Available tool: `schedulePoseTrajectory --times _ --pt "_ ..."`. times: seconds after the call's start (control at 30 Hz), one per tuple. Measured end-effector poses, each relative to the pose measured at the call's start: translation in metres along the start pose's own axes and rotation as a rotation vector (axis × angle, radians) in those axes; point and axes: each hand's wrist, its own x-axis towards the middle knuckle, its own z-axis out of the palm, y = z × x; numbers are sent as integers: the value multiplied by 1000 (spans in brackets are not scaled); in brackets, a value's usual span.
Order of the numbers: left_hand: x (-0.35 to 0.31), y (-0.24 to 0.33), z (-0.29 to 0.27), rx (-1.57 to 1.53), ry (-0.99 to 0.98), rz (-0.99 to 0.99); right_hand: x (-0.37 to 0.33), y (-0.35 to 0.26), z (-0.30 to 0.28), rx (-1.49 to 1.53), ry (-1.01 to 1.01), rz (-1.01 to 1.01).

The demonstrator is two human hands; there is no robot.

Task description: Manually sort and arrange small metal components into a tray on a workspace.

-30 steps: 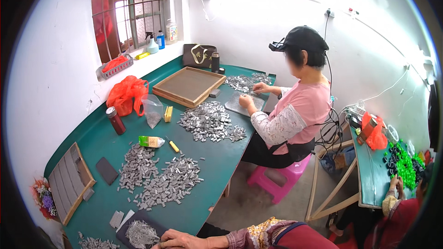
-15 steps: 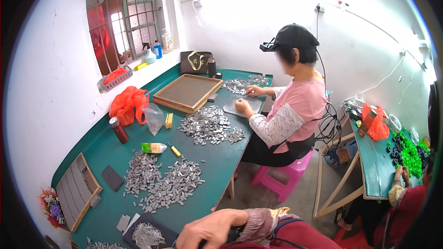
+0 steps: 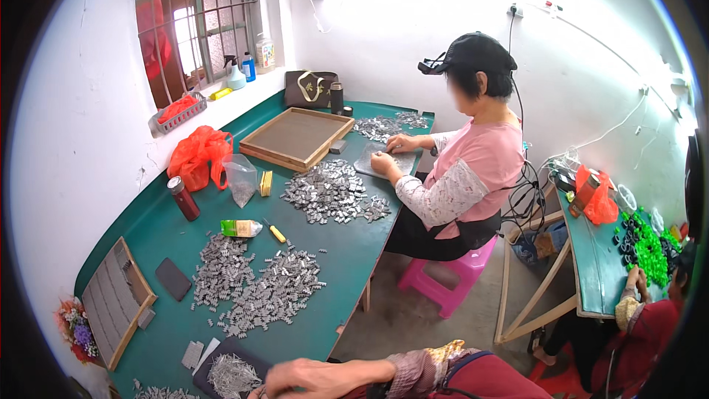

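Observation:
My right hand [image 3: 314, 380] reaches in from the lower right, in a patterned sleeve with a dark band at the wrist. Its fingers are curled together, and the fingertips are partly cut off by the lower edge. What they pinch, if anything, is hidden. Just left of them lies a heap of thin silvery pins [image 3: 233, 375] on a dark pad [image 3: 203, 378]. Beyond my hand, small grey ridged metal parts [image 3: 269, 292] are piled on the green table [image 3: 155, 233]. My left hand does not show.
A slotted wooden tray [image 3: 118, 303], a dark phone-like slab [image 3: 173, 281], a yellow-handled tool [image 3: 275, 232] and a red flask [image 3: 183, 198] lie or stand on the table. Across it a co-worker [image 3: 473, 170] handles parts beside a wooden frame [image 3: 295, 138]. Another person [image 3: 653, 332] sits at the right.
My right hand has moved left and down, toward the pin heap. The whole view has shifted slightly. The co-worker's hands stay over the pad.

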Motion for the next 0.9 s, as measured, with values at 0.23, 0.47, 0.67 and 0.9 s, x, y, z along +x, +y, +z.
schedulePoseTrajectory --times 0.23,0.47,0.67,0.9 --pt "-4 -6 -12 -54 -163 53 -8 107 48 -272 78 138" --pt "8 -4 -2 -200 -207 -21 -8 91 38 -396 240 230" --pt "8 -13 -14 -260 -58 -112 7 92 38 -290 143 360" --pt "11 -13 -23 -266 -54 -80 16 101 44 -359 80 333"
